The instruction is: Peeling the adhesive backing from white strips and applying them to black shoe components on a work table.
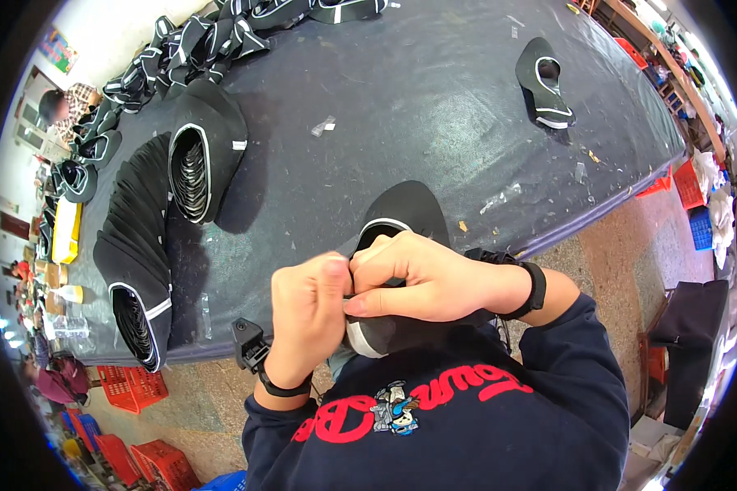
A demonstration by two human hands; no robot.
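A black shoe upper (409, 204) with a white-edged opening lies at the table's near edge, in front of my body. My left hand (307, 307) is closed, its thumb and fingers pinching the edge of the upper's opening. Against it, my right hand (418, 278) grips the same edge with bent fingers and thumb. The fingertips of both hands meet, so the exact spot they pinch is hidden. A pale grey patch shows on the upper below my hands.
Nested shoe uppers form two long stacks, one (135, 204) at left and another (209, 147) beside it. More uppers (196, 49) are heaped at the far left. A single upper (544, 82) lies far right on the dark-covered table (368, 106). Red crates (131, 389) stand below.
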